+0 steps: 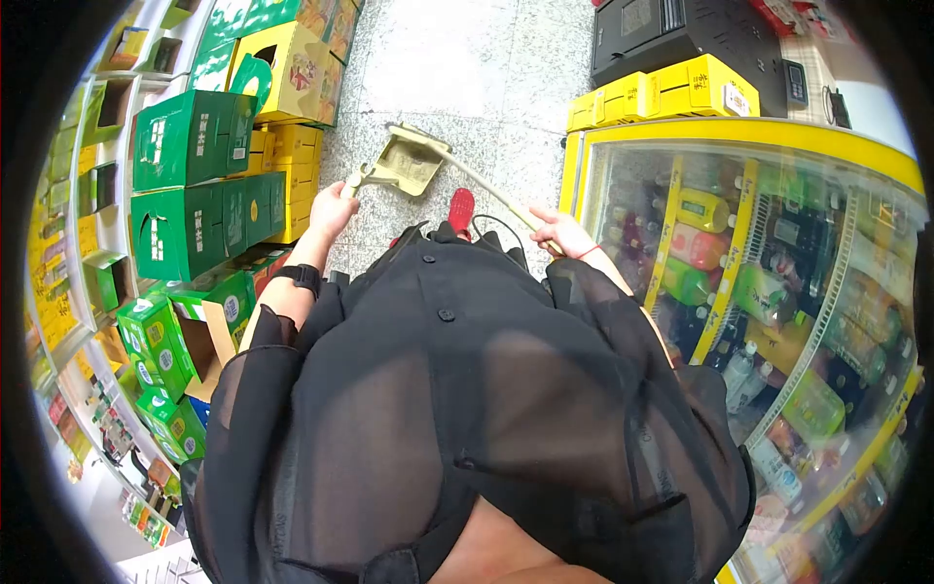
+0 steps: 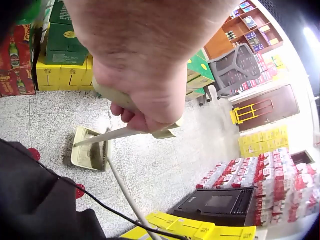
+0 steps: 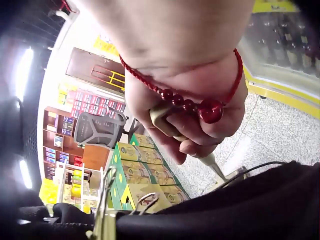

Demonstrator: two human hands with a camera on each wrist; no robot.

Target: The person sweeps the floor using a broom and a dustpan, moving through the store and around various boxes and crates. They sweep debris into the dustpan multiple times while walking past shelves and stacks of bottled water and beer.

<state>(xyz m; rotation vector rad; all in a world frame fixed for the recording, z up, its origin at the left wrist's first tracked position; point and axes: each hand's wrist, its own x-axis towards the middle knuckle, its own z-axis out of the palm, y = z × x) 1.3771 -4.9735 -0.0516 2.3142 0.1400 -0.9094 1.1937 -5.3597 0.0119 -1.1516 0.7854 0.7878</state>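
My left hand (image 1: 334, 210) grips the top of a long-handled dustpan, its pale handle (image 2: 114, 134) running down to the cream pan (image 1: 416, 171) on the speckled floor. In my right hand (image 1: 567, 237) I hold the end of a broom's long pale stick (image 1: 491, 189). That stick slants down and left to the dustpan, where the broom's head overlaps the pan. Curled fingers of the right hand (image 3: 195, 120) wrap the stick's end in the right wrist view. A red shoe (image 1: 462, 206) stands just behind the pan.
Stacked green cartons (image 1: 190, 141) and yellow boxes (image 1: 297, 161) line the left side. On the right stands a yellow-framed glass drinks cooler (image 1: 623, 156). A black machine (image 1: 671, 39) and yellow boxes (image 1: 681, 90) sit beyond it. A black cable (image 2: 105, 202) crosses near my body.
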